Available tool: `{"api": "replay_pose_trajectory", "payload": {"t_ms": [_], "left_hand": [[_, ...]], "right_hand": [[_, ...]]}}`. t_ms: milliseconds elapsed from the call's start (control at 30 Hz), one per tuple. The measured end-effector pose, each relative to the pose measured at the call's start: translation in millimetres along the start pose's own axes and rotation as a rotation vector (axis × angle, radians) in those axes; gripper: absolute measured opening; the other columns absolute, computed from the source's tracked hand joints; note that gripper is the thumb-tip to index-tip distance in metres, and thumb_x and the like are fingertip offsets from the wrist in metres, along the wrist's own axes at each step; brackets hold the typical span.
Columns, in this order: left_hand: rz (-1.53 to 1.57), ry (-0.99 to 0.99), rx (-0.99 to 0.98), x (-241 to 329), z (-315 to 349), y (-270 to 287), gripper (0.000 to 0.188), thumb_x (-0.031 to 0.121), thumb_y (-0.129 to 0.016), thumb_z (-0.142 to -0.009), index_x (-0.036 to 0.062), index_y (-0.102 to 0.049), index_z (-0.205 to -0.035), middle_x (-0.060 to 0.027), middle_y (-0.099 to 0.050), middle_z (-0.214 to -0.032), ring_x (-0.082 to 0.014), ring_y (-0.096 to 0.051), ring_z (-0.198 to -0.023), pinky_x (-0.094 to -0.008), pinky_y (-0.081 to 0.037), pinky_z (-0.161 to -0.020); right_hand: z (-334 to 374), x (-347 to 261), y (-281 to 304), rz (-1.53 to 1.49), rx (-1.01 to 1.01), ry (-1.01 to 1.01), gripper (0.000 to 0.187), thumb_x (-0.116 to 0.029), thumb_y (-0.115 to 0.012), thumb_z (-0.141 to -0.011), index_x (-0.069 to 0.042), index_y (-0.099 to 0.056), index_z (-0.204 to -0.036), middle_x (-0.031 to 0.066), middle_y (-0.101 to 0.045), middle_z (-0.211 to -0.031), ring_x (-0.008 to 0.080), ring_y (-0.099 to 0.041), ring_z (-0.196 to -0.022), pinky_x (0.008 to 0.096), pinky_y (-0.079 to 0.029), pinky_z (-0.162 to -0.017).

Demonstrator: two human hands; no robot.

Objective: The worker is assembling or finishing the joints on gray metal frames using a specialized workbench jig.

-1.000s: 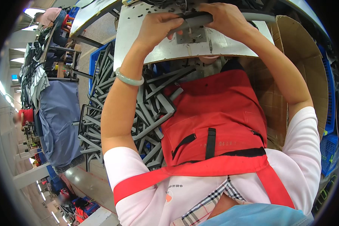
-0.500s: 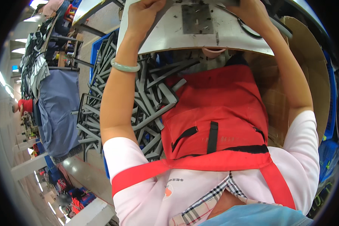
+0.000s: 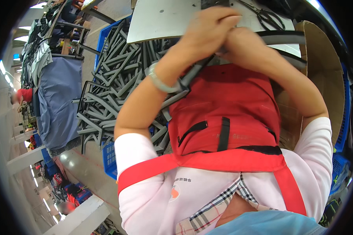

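Grey strip point(image 3: 286, 38) juts out past right hand point(image 3: 245, 46), just above tabletop's point(image 3: 161, 23) near edge. Right grip closes around strip; left hand point(image 3: 211, 34), blurred, meets it knuckle to knuckle, left grip's hold impossible to tell. Black-handled scissors point(image 3: 259, 11) lie on tabletop beyond strip. Heap point(image 3: 115, 72) of similar grey pieces fills blue crate point(image 3: 110, 159) at person's left. Red apron point(image 3: 227, 105) covers lap; open carton point(image 3: 326, 70) stands at right.

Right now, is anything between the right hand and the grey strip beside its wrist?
Nothing visible: the grey strip runs up to the right hand. Scissors lie beyond, on the table. Blur and the overlapping left hand hide any grip.
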State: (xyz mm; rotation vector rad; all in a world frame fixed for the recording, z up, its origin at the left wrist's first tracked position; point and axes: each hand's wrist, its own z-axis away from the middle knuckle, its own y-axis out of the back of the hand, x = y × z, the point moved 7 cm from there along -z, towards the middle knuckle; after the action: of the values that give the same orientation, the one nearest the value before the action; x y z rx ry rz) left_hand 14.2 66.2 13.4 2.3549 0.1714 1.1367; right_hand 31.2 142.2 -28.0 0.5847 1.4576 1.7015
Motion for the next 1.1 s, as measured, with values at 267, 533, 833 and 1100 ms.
{"api": "replay_pose_trajectory", "payload": {"t_ms": [267, 533, 833, 1100], "left_hand": [[0.212, 0.365, -0.346, -34.5, 43.8, 1.6, 0.031, 0.027, -0.066, -0.092, -0.0032, -0.067, -0.099, -0.0055, -0.066, -0.076, -0.0138, -0.056, -0.07, -0.0289, -0.047, -0.066], [-0.524, -0.111, 0.026, -11.4, 25.6, 17.6, 0.046, 0.013, -0.072, -0.079, 0.0055, -0.058, -0.123, -0.0173, -0.06, -0.111, -0.0353, -0.059, -0.096, -0.0426, -0.048, -0.083], [0.008, 0.218, -0.081, -33.6, 44.5, -26.0, 0.032, 0.011, -0.066, -0.09, -0.0003, -0.057, -0.119, -0.0113, -0.064, -0.096, -0.0259, -0.063, -0.092, -0.0331, -0.05, -0.082], [0.31, 0.499, -0.181, -45.0, -4.9, 25.2, 0.035, 0.023, -0.074, -0.084, -0.0045, -0.07, -0.105, -0.0069, -0.066, -0.069, -0.0059, -0.048, -0.051, -0.0201, -0.038, -0.048]], "right_hand": [[55.6, 41.9, 59.8, -0.248, 0.388, 0.057, 0.055, -0.021, -0.077, -0.075, -0.003, -0.052, -0.12, 0.0212, -0.064, -0.095, 0.0412, -0.06, -0.09, 0.0444, -0.046, -0.079], [45.6, 69.3, 57.1, -0.076, 0.505, 0.029, 0.046, -0.022, -0.073, -0.078, -0.002, -0.055, -0.115, 0.0215, -0.065, -0.092, 0.0406, -0.061, -0.09, 0.0448, -0.047, -0.077], [56.0, 45.8, 70.4, -0.08, 0.508, 0.201, 0.047, -0.016, -0.074, -0.072, -0.001, -0.056, -0.112, 0.0201, -0.063, -0.092, 0.041, -0.059, -0.089, 0.0438, -0.047, -0.075], [30.1, 89.6, 62.5, -0.21, 0.491, -0.001, 0.054, -0.018, -0.075, -0.075, 0.0, -0.056, -0.123, 0.0214, -0.065, -0.102, 0.0374, -0.063, -0.096, 0.0409, -0.05, -0.084]]}}
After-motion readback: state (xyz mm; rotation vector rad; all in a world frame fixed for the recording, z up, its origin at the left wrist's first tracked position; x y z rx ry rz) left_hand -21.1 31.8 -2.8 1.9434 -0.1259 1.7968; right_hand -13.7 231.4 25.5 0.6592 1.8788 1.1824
